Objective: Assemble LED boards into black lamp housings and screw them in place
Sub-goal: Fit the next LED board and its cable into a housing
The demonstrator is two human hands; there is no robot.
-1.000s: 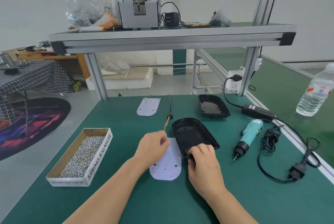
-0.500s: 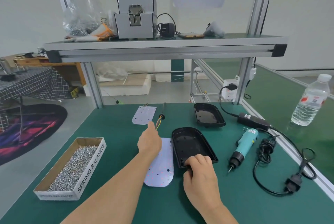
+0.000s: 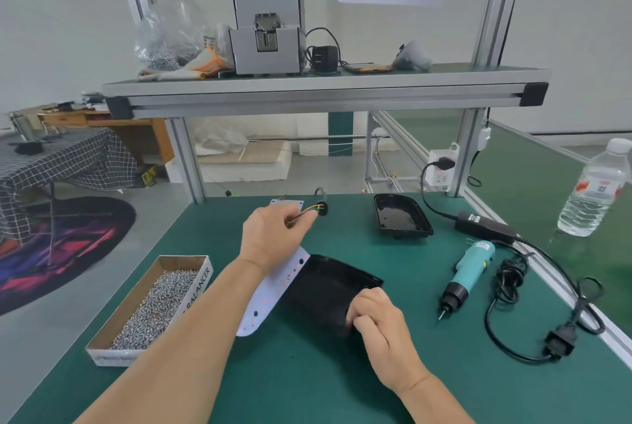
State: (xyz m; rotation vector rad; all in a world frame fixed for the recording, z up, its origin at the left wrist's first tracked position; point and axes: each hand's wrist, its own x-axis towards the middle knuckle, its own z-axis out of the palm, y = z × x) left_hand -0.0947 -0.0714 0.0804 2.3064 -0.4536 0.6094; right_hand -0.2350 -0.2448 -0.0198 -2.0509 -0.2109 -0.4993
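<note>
A black lamp housing [image 3: 328,290] is tilted up off the green table, its near end gripped by my right hand [image 3: 378,324]. Beside it on the left lies a white LED board [image 3: 273,293], partly hidden under my left forearm. My left hand [image 3: 270,235] is raised above the board and pinches the orange and green wires [image 3: 307,210] that run to a black cable end [image 3: 322,210]. A second LED board [image 3: 290,202] lies at the back, mostly hidden by that hand. A second black housing [image 3: 400,217] rests open side up further back right.
A cardboard box of screws [image 3: 154,304] stands at the left. A teal electric screwdriver [image 3: 468,269] lies to the right with its black cord [image 3: 513,290] and power adapter [image 3: 485,223]. A water bottle [image 3: 595,187] stands far right. An aluminium shelf [image 3: 325,95] spans overhead.
My left hand has moved from beside the board up and away, lifting the wires. My right hand has tipped the near housing up on edge. The view has tilted upward.
</note>
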